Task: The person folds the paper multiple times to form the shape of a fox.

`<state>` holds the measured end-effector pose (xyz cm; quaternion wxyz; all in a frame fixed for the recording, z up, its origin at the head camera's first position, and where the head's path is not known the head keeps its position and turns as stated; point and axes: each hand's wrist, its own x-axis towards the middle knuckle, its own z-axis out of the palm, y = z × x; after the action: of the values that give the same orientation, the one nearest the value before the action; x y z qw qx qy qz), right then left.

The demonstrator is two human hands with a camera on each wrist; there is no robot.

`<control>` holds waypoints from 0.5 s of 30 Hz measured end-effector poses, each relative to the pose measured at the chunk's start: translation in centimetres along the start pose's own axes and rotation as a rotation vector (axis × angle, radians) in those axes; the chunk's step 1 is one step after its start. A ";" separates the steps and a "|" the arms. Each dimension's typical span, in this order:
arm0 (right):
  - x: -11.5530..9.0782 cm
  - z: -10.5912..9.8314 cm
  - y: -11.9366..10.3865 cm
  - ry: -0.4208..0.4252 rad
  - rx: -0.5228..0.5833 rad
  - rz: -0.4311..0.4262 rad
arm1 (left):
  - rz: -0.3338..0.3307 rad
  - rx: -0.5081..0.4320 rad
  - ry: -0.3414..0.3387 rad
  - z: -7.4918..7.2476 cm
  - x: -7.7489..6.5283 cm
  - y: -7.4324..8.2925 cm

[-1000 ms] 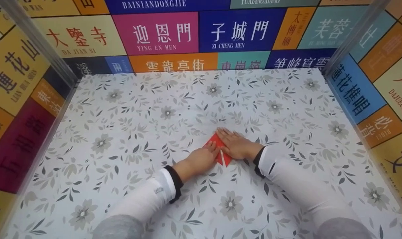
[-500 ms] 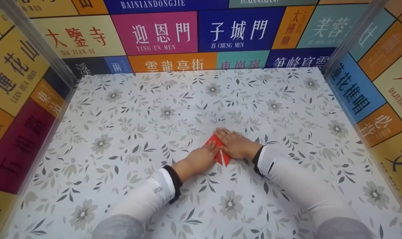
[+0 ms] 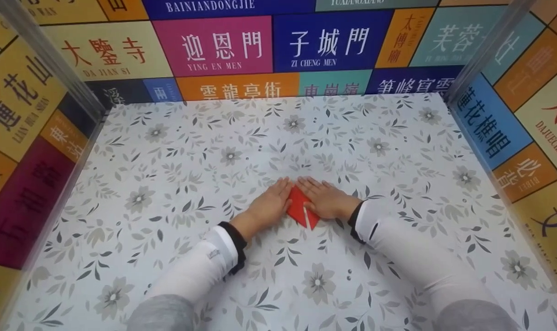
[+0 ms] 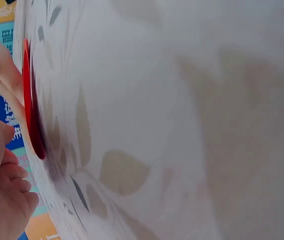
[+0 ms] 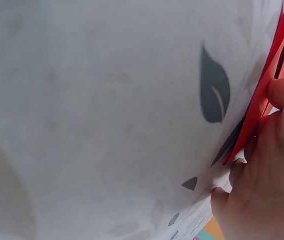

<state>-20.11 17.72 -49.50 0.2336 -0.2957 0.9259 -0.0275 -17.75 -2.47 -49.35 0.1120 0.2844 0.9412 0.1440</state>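
A small folded sheet of red paper (image 3: 298,208) lies on the table, with a narrow pale gap running up from its lower tip. My right hand (image 3: 328,200) rests on its right side, fingers extended toward the far corner, and covers that part. In the right wrist view, the right thumb (image 5: 283,93) presses on the red paper (image 5: 261,95), whose layers stand slightly apart at the edge. My left hand (image 3: 268,204) lies along the paper's left edge with fingers extended. The left wrist view shows the left hand (image 4: 4,185) near the paper (image 4: 30,110), which appears edge-on.
A white cloth with grey flowers and leaves (image 3: 177,151) covers the table. Colourful panels with lettering (image 3: 216,46) stand along the back and both sides. Clear upright strips (image 3: 62,64) mark the back corners.
My left hand has slid off the top of the red paper to its left edge and a little farther forward, baring more of the paper. The right hand stays nearly still.
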 end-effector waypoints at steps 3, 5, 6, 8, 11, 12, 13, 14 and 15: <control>0.1 0.1 0.0 0.002 0.010 -0.009 | -0.018 0.019 -0.056 -0.1 0.4 -0.7; 0.1 0.2 0.0 0.003 0.013 -0.013 | -0.014 0.032 -0.086 0.0 0.6 -1.0; 0.1 0.2 0.0 0.004 0.013 -0.014 | -0.009 0.038 -0.097 0.1 0.7 -1.1; 0.0 0.1 0.0 0.006 0.012 -0.014 | 0.002 0.050 -0.109 0.3 0.8 -1.2; 0.0 0.1 0.0 0.011 0.015 -0.015 | 0.007 0.061 -0.118 0.5 0.9 -1.2; -0.1 0.1 0.0 0.013 0.017 -0.015 | 0.005 0.068 -0.122 0.5 1.0 -1.2; -0.1 0.1 0.0 0.013 0.016 -0.015 | 0.002 0.073 -0.126 0.6 1.0 -1.1; -0.1 0.1 0.0 0.013 0.014 -0.014 | 0.001 0.081 -0.131 0.6 1.0 -1.1; -0.2 0.1 0.0 0.013 0.013 -0.012 | 0.000 0.084 -0.135 0.6 1.1 -1.0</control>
<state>-19.95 17.85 -49.53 0.2292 -0.2998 0.9253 -0.0367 -18.96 -2.55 -50.41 0.1631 0.2981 0.9366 0.0851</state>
